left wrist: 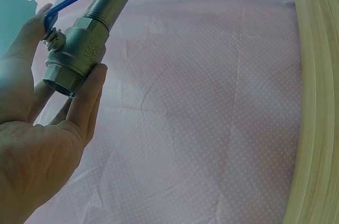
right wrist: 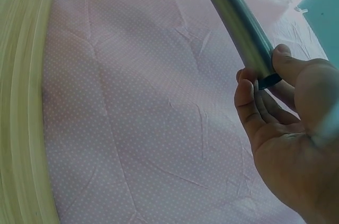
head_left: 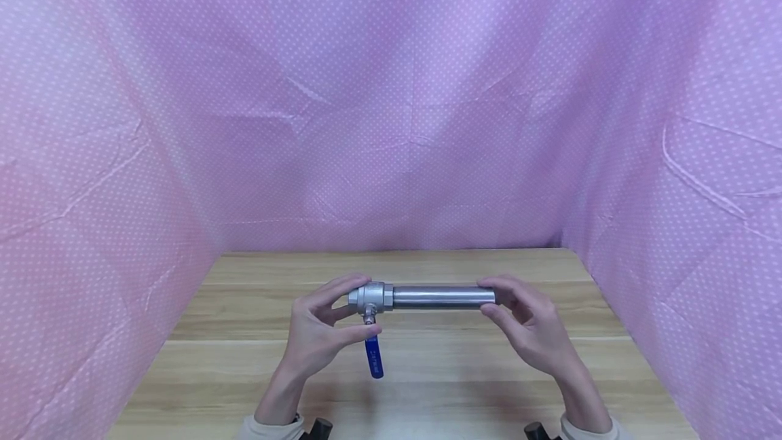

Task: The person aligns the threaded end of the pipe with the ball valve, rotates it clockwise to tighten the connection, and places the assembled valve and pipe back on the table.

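A steel ball valve (head_left: 370, 296) with a blue lever handle (head_left: 374, 357) is joined to a straight metal pipe (head_left: 436, 297). Both are held up level above the table. My left hand (head_left: 314, 331) grips the valve, its fingers behind the body and its thumb at the lever's base. In the left wrist view the valve's open threaded end (left wrist: 62, 82) faces the palm, and pipe threads show where the pipe enters the other end. My right hand (head_left: 537, 328) pinches the pipe's free end between thumb and fingers, as the right wrist view also shows at the pipe (right wrist: 241, 28).
Below lies a light wood-grain table (head_left: 427, 386). Pink dotted cloth (head_left: 403, 121) hangs behind it and along both sides. Two dark cylindrical ends, one of them a black piece (head_left: 320, 428), show near the wrists at the bottom edge.
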Demonstrator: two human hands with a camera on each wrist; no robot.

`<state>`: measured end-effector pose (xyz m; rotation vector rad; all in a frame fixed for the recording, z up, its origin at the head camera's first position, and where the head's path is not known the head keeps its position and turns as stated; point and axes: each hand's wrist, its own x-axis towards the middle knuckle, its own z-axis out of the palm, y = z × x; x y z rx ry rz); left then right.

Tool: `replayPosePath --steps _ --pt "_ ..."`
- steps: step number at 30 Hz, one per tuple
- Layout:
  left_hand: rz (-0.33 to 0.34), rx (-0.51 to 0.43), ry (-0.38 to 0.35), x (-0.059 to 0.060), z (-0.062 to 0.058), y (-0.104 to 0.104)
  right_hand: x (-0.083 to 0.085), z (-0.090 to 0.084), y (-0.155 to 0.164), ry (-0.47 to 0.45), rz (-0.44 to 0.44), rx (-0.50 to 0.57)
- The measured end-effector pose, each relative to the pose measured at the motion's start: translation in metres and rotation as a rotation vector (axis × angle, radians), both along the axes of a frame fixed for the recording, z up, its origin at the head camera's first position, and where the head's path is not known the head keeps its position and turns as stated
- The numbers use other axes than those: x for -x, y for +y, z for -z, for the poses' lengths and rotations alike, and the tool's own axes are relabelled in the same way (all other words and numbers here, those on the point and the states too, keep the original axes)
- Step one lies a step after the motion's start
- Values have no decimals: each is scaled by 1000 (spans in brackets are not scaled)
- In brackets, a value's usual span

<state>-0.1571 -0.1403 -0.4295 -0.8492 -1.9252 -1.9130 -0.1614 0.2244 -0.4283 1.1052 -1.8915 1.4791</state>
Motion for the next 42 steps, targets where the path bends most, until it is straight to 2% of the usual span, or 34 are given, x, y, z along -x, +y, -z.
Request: replayPosePath --steps 10,35,42 --pt "-2 -4 2 0 0 0 2 -2 -2 -9 -129 40" --pt "23 -15 4 -1 0 -1 3 1 -1 51 -104 32" --pt "23 -13 1 -1 -1 -1 0 2 1 12 -55 1"
